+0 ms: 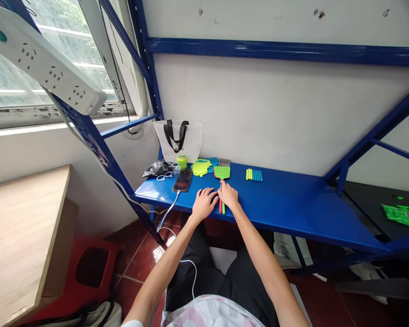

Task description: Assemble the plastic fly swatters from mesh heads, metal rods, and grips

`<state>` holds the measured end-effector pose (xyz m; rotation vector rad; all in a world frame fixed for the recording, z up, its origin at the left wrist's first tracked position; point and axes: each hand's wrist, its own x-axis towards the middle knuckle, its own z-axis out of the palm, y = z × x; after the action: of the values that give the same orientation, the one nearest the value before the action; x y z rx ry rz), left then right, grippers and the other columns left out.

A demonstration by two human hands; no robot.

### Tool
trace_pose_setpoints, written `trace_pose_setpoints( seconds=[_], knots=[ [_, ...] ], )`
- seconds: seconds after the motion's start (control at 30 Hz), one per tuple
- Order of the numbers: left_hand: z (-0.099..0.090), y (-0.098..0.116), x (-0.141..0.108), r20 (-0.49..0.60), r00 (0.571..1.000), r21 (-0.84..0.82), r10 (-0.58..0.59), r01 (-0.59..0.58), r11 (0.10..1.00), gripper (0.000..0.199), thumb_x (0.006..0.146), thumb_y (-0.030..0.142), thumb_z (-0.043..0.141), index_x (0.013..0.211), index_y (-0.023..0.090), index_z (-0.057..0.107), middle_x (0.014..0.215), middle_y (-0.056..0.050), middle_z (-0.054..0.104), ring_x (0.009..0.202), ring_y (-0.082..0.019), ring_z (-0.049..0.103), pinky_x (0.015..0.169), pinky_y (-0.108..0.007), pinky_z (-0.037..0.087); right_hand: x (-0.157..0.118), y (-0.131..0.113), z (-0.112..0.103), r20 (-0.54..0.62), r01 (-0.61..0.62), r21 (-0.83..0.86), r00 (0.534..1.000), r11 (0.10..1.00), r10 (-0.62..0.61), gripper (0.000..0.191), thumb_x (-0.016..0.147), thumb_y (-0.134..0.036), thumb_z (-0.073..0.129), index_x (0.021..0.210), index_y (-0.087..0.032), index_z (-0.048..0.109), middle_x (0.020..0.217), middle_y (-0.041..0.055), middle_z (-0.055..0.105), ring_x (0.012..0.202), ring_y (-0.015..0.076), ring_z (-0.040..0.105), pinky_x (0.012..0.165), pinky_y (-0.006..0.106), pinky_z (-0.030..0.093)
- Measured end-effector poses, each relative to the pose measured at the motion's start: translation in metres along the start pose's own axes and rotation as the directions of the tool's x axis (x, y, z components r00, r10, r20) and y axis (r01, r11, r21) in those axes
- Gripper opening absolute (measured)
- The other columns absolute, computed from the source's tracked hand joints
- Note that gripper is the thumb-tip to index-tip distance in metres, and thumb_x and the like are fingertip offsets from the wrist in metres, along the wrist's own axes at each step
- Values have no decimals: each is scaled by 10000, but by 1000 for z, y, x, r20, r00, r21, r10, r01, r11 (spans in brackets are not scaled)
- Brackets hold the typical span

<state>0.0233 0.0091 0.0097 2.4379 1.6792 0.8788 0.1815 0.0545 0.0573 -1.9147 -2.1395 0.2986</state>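
Note:
A green fly swatter (222, 172) lies on the blue shelf top, with a red edge showing under its head and grey tines (224, 162) behind it. A red handle (220, 207) and a green handle (224, 208) point toward me, side by side. My right hand (228, 195) is over the shafts just below the head, its fingers closed about them; the exact grip is partly hidden. To the left, my left hand (205, 203) rests palm down with fingers apart, its fingertips close beside the handles.
Yellow and blue flat shapes (202, 167), a phone (182, 180) on a white cable, white-ringed scissors (164, 176), a green tub (182, 162) and a white bag (184, 141) stand left. Yellow and blue sticks (255, 175) lie right. A power strip (47, 59) hangs upper left.

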Motion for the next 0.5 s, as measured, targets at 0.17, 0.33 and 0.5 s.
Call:
trace_pose_setpoints(
  seconds=[0.17,0.33,0.5],
  knots=[
    [1,1,1,-9,1000,-30,-25,24,999,357,1166,401,456,1375,298,726,1556,-66,696,1522,-300,564,1318,-578,355,3,9,-5,14,37,21,999,999,-37,464,1103,-217,463,1554,-252,568,1424,137,728,1218,301,745,997,390,544],
    [-1,1,0,-16,1000,-32,-16,16,999,353,1166,404,454,1366,296,724,1554,-70,697,1519,-301,568,1319,-572,355,2,19,-13,-17,105,73,994,992,-104,415,1103,-175,443,1463,-231,642,1423,115,724,1240,250,721,1029,346,544],
    [-3,3,-1,-17,1000,-33,-9,8,999,363,1170,410,445,1380,291,716,1562,-63,693,1528,-303,563,1325,-575,356,2,70,-43,-76,132,152,990,980,-122,467,1116,-202,372,1468,-216,679,1425,139,705,1085,251,742,949,380,593]
  ],
)
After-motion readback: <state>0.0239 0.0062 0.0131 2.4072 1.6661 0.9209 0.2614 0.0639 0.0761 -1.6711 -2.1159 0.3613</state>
